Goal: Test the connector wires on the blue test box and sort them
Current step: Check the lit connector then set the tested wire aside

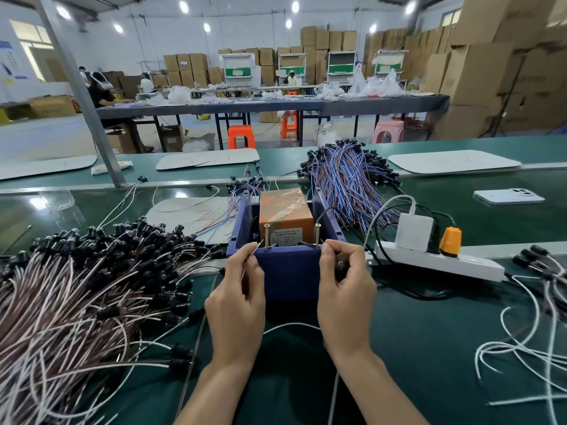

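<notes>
Blue test box [288, 271] sits centre frame on the green desk [429, 348], with an orange unit [285, 210] inside. Left hand [236, 302]: fingers [245, 251] pinch a bare wire end just beside the left screw [266, 236]; contact unclear. Right hand [346, 296]: fingers [334, 248] pinch a wire end by the right screw [317, 234], with something dark in the palm. A white wire [288, 325] loops between the wrists. Connector wire pile [76, 286] at left, blue-brown bundle [346, 176] upper right, power strip [438, 263] right of the box.

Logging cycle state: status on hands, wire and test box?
Left hand pinches a wire end by the left screw, right hand pinches another by the right screw. Blue test box upright. Nothing in the way.
</notes>
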